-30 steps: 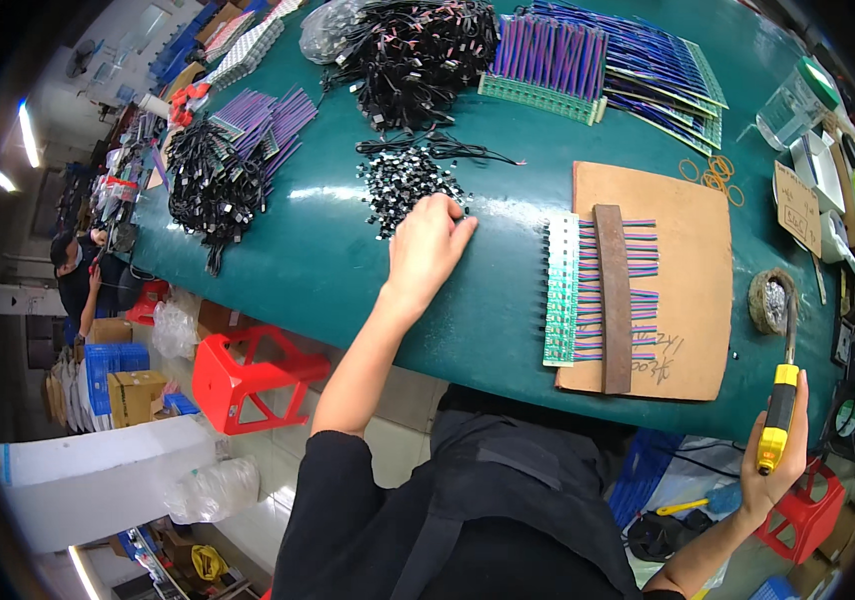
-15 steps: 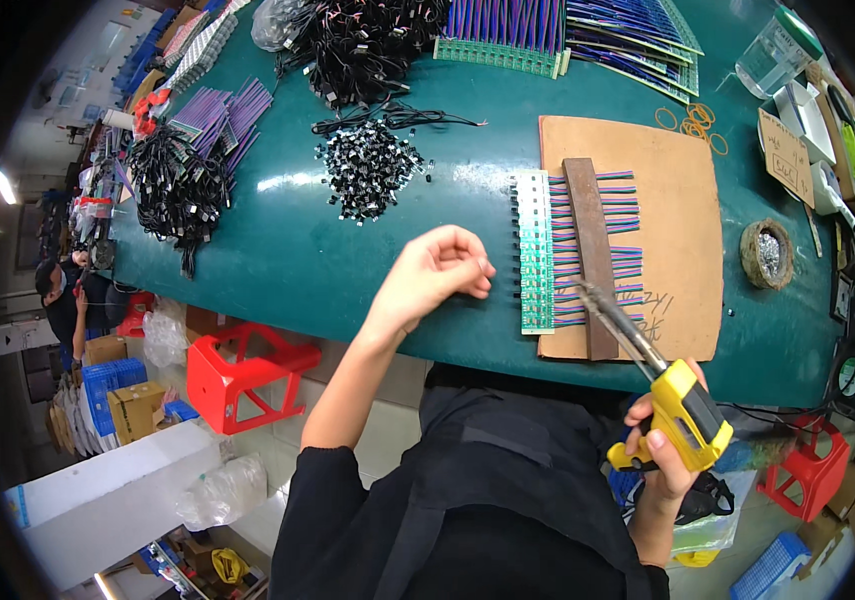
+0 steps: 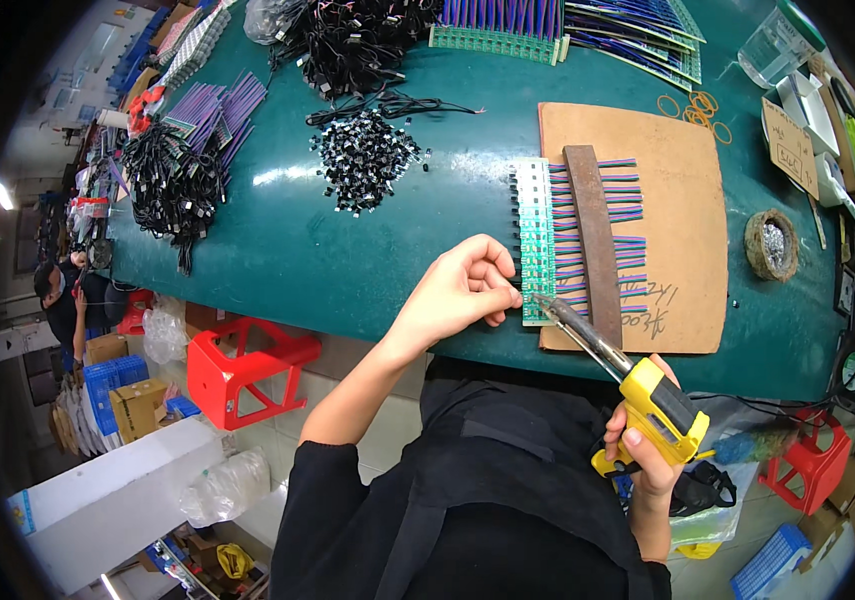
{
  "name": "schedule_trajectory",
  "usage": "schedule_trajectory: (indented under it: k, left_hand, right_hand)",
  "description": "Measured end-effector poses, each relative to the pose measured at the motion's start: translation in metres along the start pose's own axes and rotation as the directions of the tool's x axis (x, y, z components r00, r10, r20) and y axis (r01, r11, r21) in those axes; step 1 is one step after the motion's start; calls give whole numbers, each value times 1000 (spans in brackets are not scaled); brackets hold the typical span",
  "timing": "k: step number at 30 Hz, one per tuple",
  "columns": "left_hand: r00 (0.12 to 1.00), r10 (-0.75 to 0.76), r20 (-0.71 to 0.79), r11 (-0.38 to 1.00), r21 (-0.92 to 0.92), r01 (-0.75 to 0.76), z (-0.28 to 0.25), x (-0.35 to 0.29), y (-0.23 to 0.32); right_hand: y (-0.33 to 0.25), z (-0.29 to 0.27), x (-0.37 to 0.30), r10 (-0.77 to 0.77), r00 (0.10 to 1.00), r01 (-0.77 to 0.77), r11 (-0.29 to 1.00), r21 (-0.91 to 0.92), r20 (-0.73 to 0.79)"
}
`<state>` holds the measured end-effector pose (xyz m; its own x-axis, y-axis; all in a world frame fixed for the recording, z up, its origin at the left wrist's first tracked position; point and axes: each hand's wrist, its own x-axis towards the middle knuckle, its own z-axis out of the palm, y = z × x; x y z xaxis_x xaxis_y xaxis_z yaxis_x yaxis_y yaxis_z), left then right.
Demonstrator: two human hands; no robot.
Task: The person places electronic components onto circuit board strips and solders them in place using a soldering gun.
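Note:
My right hand [image 3: 656,468] grips a yellow and black soldering gun [image 3: 660,405]. Its tip touches or hovers just over the lower end of a green circuit board panel [image 3: 538,240]; I cannot tell which. Beside that same end, my left hand [image 3: 456,296] is closed in a pinch, its fingertips at the panel's left edge. Whatever the pinch holds is too small to make out. Small black parts line the panel's left edge, and bundles of coloured wires [image 3: 630,212] run from its right side. A brown bar [image 3: 593,240] lies across the wires on a cardboard sheet [image 3: 683,200].
Left of the panel lies a heap of small black connectors [image 3: 363,165]. Black cables [image 3: 353,45] and wired boards [image 3: 498,35] fill the back. At right are rubber bands [image 3: 700,112], a round tin [image 3: 772,245] and a clear jar [image 3: 780,48]. A red stool [image 3: 248,375] stands lower left.
My left hand has moved right to the panel's edge. The soldering gun has shifted left and down, bringing its tip to the panel's lower end.

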<state>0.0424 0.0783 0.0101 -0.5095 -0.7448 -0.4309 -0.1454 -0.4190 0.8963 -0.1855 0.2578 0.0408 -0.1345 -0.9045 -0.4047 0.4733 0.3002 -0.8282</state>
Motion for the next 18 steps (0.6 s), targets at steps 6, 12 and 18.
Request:
schedule_trajectory:
  k: [6,12,18]
  left_hand:
    - [999,-42,11,999,23,42,1,3,-1]
    - [998,-55,8,998,38,55,2,4,0]
    - [999,-50,-3,997,53,51,2,4,-2]
  right_hand:
    - [0,2,1,-10,1000,9,1000,15,26]
    - [-1,2,3,-1,999,4,998,-60,39]
    - [3,6,0,-38,999,38,999,-17,-20]
